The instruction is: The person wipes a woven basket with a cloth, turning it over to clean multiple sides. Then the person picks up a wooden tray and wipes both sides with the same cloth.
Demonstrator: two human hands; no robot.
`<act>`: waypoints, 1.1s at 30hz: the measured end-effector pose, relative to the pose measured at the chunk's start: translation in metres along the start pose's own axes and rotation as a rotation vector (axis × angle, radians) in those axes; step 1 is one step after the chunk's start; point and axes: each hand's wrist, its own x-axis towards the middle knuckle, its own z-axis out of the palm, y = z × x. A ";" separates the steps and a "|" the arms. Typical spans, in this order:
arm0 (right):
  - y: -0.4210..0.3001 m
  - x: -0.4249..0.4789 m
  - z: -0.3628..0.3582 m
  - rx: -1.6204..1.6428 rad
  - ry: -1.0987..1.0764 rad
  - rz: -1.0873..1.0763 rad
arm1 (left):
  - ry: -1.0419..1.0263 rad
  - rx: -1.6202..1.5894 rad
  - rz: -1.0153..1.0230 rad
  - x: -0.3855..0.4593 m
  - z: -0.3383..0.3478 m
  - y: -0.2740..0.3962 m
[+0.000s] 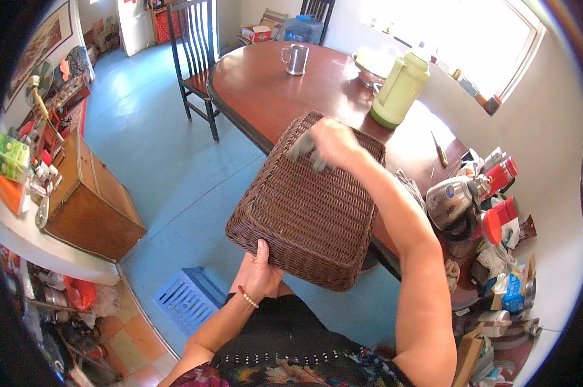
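Note:
A dark brown wicker basket [310, 208] is tilted in front of me, its flat woven underside towards me. My left hand [263, 275] grips its near rim, thumb on the outer weave and fingers hidden beneath. In my right hand [334, 141] is a grey cloth [307, 151], pressed against the far part of the woven bottom; the hand is blurred. The far side of the basket overlaps the edge of a reddish-brown table [267, 87].
On the table stand a metal mug [298, 60], a green thermos flask [400, 89], a knife [438, 150] and a steel kettle [450, 202] among crowded containers. A blue plastic stool [189, 297] is on the floor by my legs. A black chair [194, 63] stands at the table's left.

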 end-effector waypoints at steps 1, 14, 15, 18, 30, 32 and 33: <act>0.029 0.007 0.003 -0.062 0.100 0.180 | -0.009 0.012 -0.016 0.001 0.003 -0.002; 0.019 0.057 0.039 -0.185 0.235 -0.186 | 0.066 0.202 -0.024 -0.008 0.005 0.006; 0.042 0.061 0.037 -0.213 0.313 -0.092 | 0.059 0.364 0.007 -0.011 0.009 0.008; 0.081 0.065 0.024 -0.262 0.402 0.351 | 0.027 0.216 -0.009 -0.009 0.013 0.004; 0.109 -0.001 0.028 -0.224 0.297 0.138 | 0.077 0.055 0.060 -0.004 0.006 -0.012; 0.111 -0.020 0.035 -0.089 0.333 0.246 | 0.084 0.002 0.061 -0.003 0.005 -0.015; 0.111 -0.034 0.049 -0.034 0.306 0.242 | 0.104 0.002 0.057 -0.004 0.009 -0.016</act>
